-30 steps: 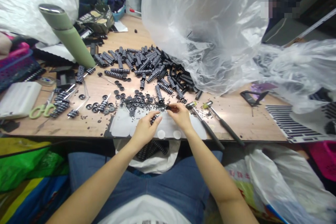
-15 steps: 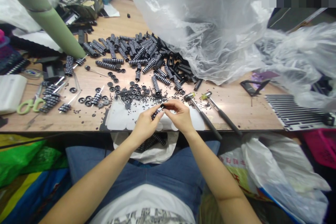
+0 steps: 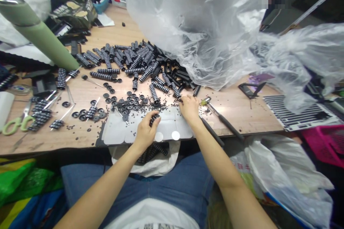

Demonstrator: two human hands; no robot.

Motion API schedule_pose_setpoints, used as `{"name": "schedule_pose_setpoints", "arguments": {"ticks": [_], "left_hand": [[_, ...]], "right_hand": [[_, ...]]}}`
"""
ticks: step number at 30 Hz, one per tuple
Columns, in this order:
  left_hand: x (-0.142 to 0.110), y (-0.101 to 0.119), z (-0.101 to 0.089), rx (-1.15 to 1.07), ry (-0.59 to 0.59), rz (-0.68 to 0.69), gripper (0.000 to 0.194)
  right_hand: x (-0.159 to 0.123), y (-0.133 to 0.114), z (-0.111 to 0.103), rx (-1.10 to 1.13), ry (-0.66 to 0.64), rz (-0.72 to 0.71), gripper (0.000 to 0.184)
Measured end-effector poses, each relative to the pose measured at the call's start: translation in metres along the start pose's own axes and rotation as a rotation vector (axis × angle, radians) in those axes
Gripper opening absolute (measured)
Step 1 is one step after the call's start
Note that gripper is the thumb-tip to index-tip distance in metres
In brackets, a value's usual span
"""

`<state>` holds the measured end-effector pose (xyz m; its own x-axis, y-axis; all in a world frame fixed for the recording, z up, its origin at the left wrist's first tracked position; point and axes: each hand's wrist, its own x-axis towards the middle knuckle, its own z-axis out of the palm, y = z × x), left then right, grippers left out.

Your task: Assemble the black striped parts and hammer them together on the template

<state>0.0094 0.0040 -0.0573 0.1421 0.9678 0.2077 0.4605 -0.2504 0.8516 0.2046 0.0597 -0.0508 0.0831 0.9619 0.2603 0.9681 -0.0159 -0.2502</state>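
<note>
My left hand (image 3: 147,128) is closed round a short black-and-white ribbed roller (image 3: 154,118), just above the white sheet (image 3: 168,123) at the table's front edge. Fingers and palm cover part of that roller. To the right, my right hand (image 3: 190,110) lies with curled fingers over the head of a hammer, hiding it. This hammer's dark handle (image 3: 212,132) slants out from under the wrist. Beside it lies a second hammer (image 3: 221,117) with a yellow tip. A heap of similar ribbed rollers (image 3: 137,59) and many loose black discs (image 3: 130,102) lie beyond my hands.
A green bottle (image 3: 45,37) leans at the left, above scissors (image 3: 20,121) and rods with ribbed pieces. Clear plastic sheeting (image 3: 204,25) bulges over the back of the table. A black triangular frame (image 3: 252,90) and a striped sheet (image 3: 298,111) lie right. Bags hang below the edge.
My hands were together at the roller half a second ago. My right hand has since moved right and away onto the hammer head, while my left keeps the roller. The camera view has shifted.
</note>
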Motion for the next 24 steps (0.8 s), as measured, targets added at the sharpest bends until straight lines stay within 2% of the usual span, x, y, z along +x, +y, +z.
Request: {"name": "schedule_pose_setpoints", "arguments": {"ticks": [2,6,10,13,17,20,24], "left_hand": [[0.001,0.002,-0.004,-0.014,-0.001,-0.031,0.026],[0.005,0.005,-0.011,-0.037,-0.023,-0.049,0.027],[0.008,0.009,-0.015,-0.060,-0.064,-0.056,0.034],[0.008,0.014,-0.017,-0.085,-0.110,-0.059,0.038],[0.005,0.017,-0.022,-0.079,-0.118,-0.053,0.038],[0.002,0.018,-0.024,-0.067,-0.124,-0.052,0.039],[-0.001,0.018,-0.027,-0.065,-0.120,-0.052,0.039]], "right_hand": [[0.006,0.005,0.010,-0.045,-0.022,0.011,0.018],[-0.003,0.001,0.013,0.054,0.080,-0.010,0.017],[-0.023,-0.022,-0.002,0.480,0.107,-0.089,0.017],[-0.035,-0.046,-0.013,0.766,0.022,-0.075,0.018],[-0.043,-0.066,-0.019,0.978,-0.080,-0.025,0.014],[-0.045,-0.071,-0.023,1.043,-0.115,0.000,0.014],[-0.049,-0.074,-0.029,0.987,-0.110,-0.034,0.016]]}}
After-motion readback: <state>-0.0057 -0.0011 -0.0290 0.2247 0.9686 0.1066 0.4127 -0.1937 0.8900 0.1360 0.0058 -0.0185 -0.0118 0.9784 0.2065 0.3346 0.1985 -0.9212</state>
